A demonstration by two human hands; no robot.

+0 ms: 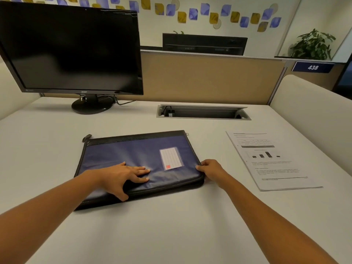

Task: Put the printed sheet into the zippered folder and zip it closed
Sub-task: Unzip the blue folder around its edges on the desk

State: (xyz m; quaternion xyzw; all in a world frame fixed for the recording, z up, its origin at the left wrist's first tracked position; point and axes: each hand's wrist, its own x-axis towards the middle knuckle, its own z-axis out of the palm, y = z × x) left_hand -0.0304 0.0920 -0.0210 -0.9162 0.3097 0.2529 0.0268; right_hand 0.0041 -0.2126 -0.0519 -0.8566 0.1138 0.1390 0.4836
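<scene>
Folder [122,151], left hand [120,174] flat, right hand [211,169] pinching edge

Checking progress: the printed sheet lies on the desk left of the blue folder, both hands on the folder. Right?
No: the head view shows the printed sheet right of the blue folder. The left hand and right hand are on the folder.

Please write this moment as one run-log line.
left hand: flat on zippered folder | right hand: grips its near right corner | printed sheet: on desk, outside folder
</scene>
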